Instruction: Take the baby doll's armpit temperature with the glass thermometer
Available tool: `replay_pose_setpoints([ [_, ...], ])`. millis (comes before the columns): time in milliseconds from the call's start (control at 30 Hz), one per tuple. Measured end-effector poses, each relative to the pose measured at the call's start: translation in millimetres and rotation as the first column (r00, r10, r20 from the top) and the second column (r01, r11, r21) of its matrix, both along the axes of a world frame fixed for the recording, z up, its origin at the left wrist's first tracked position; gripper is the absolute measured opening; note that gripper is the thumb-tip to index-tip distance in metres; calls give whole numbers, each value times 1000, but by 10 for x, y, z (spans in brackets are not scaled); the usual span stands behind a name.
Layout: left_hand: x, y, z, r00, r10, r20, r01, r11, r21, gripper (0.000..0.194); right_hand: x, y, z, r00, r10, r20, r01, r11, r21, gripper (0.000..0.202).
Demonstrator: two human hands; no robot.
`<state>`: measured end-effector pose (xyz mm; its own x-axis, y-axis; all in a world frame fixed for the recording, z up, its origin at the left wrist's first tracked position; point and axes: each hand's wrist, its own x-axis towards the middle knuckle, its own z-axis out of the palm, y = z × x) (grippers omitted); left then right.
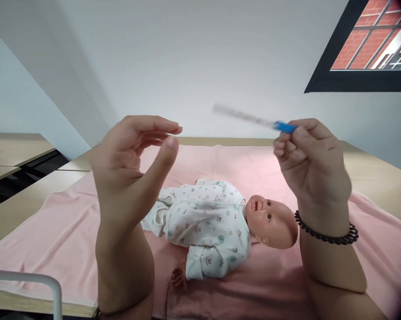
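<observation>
My right hand (pixel 315 164), with a dark coiled band at the wrist, pinches the blue end of a thin thermometer (pixel 247 116). The thermometer's clear, marked stem is blurred and points left and slightly up. Across from it, my left hand (pixel 130 164) is raised with nothing in it, thumb and fingers apart. Below and between both hands lies a baby doll (pixel 207 218) on its back, its head to the right. It wears a white suit printed with small green and brown figures. My left forearm hides its lower legs.
A pink cloth (pixel 63 222) covers much of the wooden table (pixel 373 160) under the doll. A pale metal rail (pixel 30 276) stands at the lower left. A thin dark cord (pixel 167 293) lies near the doll's hand. Behind are a white wall and a dark-framed window (pixel 360 80).
</observation>
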<state>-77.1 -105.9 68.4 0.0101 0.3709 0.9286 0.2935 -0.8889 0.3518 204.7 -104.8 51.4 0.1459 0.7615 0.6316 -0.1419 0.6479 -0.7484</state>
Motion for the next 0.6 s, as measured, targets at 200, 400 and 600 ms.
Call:
replay_pose_setpoints([
  [200,-40,22,35,989,24,149,-35,997,76,23,303,338,-58,993,-9,119,19,996,-84,25],
  [400,-18,33,45,980,50,195,-68,994,83,21,389,438,-82,989,139,54,-129,980,-154,30],
  [600,75,-54,68,962,97,254,-93,995,-27,22,312,297,-7,991,122,-59,-125,990,-59,22],
])
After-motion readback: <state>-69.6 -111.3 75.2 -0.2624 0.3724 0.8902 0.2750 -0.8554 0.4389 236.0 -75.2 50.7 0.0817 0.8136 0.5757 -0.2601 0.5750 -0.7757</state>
